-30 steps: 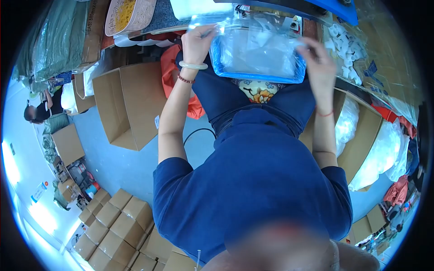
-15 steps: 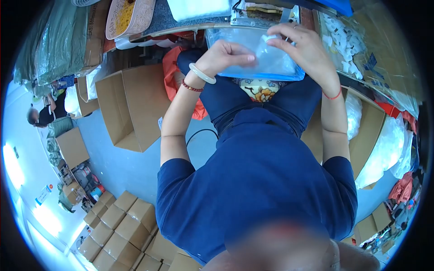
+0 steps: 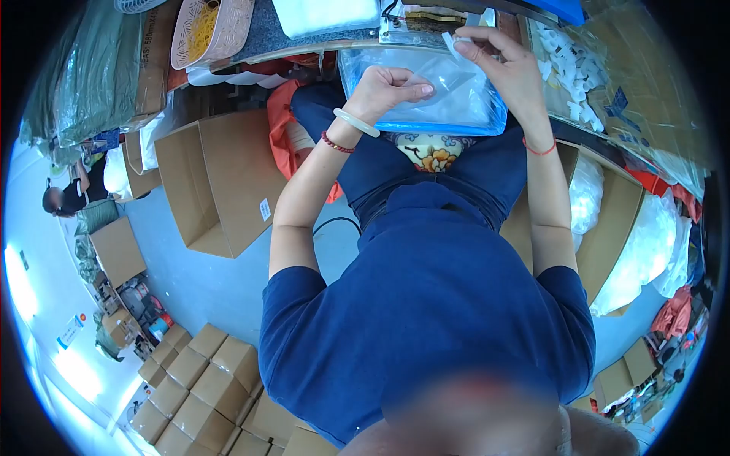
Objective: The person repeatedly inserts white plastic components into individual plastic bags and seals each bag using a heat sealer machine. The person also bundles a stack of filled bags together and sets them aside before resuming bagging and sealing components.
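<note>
My left hand pinches the near edge of a small clear plastic bag between thumb and fingers. Close to the bag's far side, my right hand is closed on a narrow white strip; whether the strip touches the bag, I cannot tell. Below both hands, a blue-edged tray or bag with clear plastic in it rests across my lap against the table edge.
White plastic pieces fill a box at the right. A basket of yellow bands, a white pad and a metal fixture sit on the table. Open cartons flank me; stacked boxes stand behind. Another person is far left.
My left hand has moved slightly right and now holds the clear bag steadily. The right hand has shifted up a little, and the white strip shows more plainly.
</note>
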`<act>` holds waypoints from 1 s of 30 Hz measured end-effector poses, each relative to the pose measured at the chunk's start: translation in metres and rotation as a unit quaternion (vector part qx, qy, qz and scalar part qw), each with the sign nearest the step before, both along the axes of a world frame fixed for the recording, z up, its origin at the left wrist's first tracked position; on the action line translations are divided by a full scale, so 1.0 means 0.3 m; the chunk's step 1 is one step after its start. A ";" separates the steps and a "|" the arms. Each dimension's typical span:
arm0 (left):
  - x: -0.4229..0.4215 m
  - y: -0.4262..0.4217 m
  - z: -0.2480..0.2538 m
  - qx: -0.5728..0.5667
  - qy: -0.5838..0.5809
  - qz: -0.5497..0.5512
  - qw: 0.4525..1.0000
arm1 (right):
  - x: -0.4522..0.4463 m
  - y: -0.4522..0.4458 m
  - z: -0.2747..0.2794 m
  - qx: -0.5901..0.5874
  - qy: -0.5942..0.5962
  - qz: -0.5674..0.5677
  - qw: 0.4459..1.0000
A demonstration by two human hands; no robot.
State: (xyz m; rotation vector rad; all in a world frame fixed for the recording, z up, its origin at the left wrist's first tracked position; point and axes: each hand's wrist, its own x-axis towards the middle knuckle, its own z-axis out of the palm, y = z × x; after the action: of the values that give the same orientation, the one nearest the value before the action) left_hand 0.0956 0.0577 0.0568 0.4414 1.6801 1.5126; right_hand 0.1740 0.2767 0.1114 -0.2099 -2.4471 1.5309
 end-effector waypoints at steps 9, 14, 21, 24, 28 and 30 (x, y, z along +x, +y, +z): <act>-0.014 -0.032 0.034 0.036 -0.123 -0.095 0.987 | -0.016 0.053 0.054 0.118 -0.091 0.220 0.964; -0.033 0.030 -0.064 0.094 -0.260 0.000 0.961 | -0.011 0.078 -0.053 0.065 -0.016 0.020 0.998; -0.146 0.148 -0.049 0.170 -0.267 0.064 0.946 | 0.149 0.244 -0.089 0.499 -0.001 -0.186 0.847; -0.115 0.123 -0.051 0.128 -0.216 0.092 0.964 | 0.120 0.301 -0.204 0.484 0.006 -0.152 0.862; -0.220 0.005 -0.048 0.068 0.214 0.276 0.934 | 0.099 0.281 -0.158 0.333 -0.032 -0.240 0.911; -0.340 -0.071 -0.068 -0.078 0.494 0.196 0.844 | 0.096 0.308 -0.191 0.346 0.039 -0.223 0.911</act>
State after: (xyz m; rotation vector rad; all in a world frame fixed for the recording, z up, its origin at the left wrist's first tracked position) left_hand -0.0064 0.0363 0.0364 0.9386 2.8146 1.4926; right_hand 0.2029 0.3691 0.0542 -0.5070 -2.4704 0.4356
